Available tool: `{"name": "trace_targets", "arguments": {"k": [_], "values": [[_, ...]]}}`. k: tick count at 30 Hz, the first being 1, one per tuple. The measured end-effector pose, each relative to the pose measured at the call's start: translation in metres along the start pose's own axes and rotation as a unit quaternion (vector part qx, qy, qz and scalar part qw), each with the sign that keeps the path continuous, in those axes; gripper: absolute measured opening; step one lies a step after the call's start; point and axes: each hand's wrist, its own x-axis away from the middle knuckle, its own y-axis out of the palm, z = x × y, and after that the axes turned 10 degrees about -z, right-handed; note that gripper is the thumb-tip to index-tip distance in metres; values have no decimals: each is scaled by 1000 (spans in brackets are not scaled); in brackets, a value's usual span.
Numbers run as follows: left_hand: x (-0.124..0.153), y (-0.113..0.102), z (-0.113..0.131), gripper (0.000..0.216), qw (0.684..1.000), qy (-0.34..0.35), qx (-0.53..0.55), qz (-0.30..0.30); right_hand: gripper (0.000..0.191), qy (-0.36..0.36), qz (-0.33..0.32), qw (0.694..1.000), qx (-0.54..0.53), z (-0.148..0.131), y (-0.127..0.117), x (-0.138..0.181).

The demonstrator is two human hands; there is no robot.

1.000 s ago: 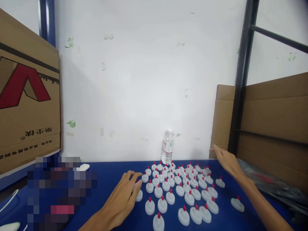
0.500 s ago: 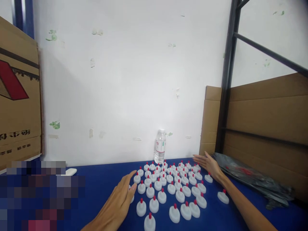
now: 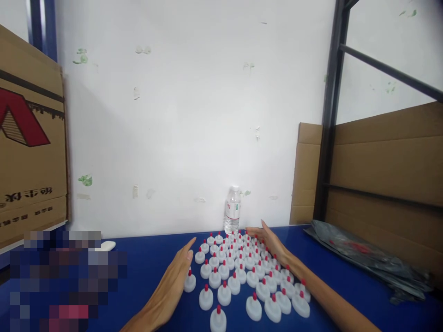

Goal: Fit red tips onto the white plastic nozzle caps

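Several small white oval bottles with red tips (image 3: 224,293) stand upright in a cluster on the blue tabletop (image 3: 138,260). My left hand (image 3: 171,279) is at the cluster's left side, fingers stretched forward and holding nothing; one bottle (image 3: 189,282) stands right beside its palm. Along the right side lies my right hand (image 3: 273,242), fingers extended and thumb raised, its palm against the outer bottles. The right forearm passes close to the bottles at the near right and partly hides some of them. Behind the cluster, a clear water bottle (image 3: 233,210) stands by the wall.
Grey plastic bags (image 3: 367,260) lie at the right, before cardboard (image 3: 384,161) and a black metal frame (image 3: 327,115). A printed carton (image 3: 32,152) is at the left. Near it lies a white object (image 3: 105,246) beside a blurred-out patch. A white wall (image 3: 190,115) closes off the back.
My right hand has swept leftward, and the bottles on the right now sit closer together. The left hand has shifted slightly left, uncovering a bottle beside it. The view has turned a little left.
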Motion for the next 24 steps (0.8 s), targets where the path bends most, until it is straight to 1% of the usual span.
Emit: {"name": "trace_targets", "arguments": {"k": [3,5,7,8,10,12,15,17,19,22,24], "values": [[1,1,2,78,1000,1,4,-9,75,-8,5,1000,3,1,8,-2],[0,1,1,76,1000,9,7,-10,75,-17,26,999,8,-1,3,-2],[0,0,-4,73,999,18,-27,0,74,-28,62,998,17,-3,-9,0],[-1,-1,-7,71,997,25,-67,9,74,-32,84,996,22,-4,-17,2],[-1,-5,-15,67,985,41,-168,29,76,-32,130,990,34,-6,-34,7],[-1,-10,-23,65,969,48,-240,43,82,-25,172,984,40,-8,-50,13],[-2,-15,-32,70,965,15,-260,35,94,-16,211,977,35,-12,-64,18],[-3,-15,-36,73,967,-8,-254,28,96,-19,214,976,31,-16,-66,20],[-3,-12,-37,73,968,-8,-244,53,93,-24,204,978,28,-18,-65,20],[-2,-8,-35,66,971,5,-218,99,95,-18,184,982,23,-18,-62,20],[-4,-10,-34,63,972,-13,-216,92,93,-14,178,984,23,-15,-62,19]]}}
